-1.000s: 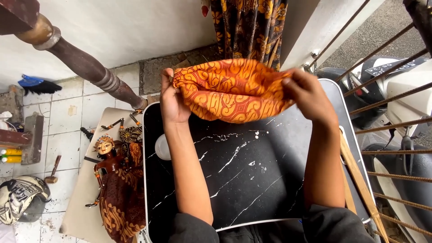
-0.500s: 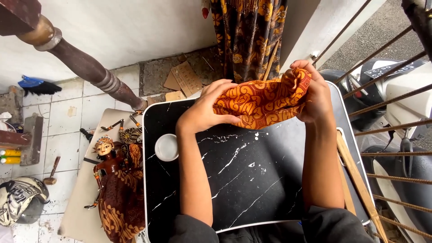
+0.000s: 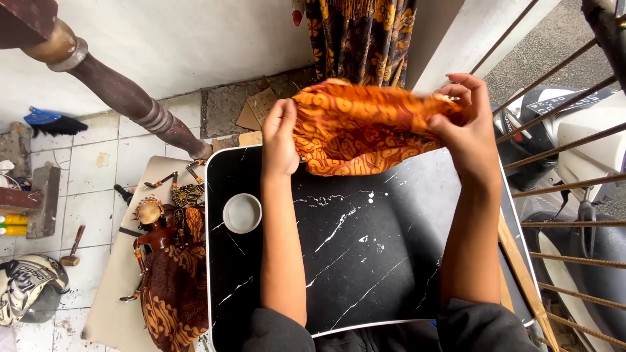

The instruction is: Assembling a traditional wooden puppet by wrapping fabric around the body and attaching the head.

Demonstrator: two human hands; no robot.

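Both of my hands hold an orange patterned cloth point(image 3: 362, 127) in the air above the far edge of a black marbled tabletop point(image 3: 365, 261). My left hand point(image 3: 280, 140) grips the cloth's left end, fingers closed around it. My right hand point(image 3: 466, 124) pinches the right end, with some fingers raised. The cloth hangs bunched between them, its lower fold close to the table surface.
A small white round dish point(image 3: 242, 213) sits on the table's left side. A wooden puppet in patterned cloth point(image 3: 166, 261) lies on a board on the floor at left. A dark turned wooden post point(image 3: 130, 101) slants at upper left. Metal railing bars point(image 3: 567, 189) and a scooter stand at right.
My hands brought the cloth's ends together half a second ago and have now spread apart again, stretching the cloth out wider and a little higher.
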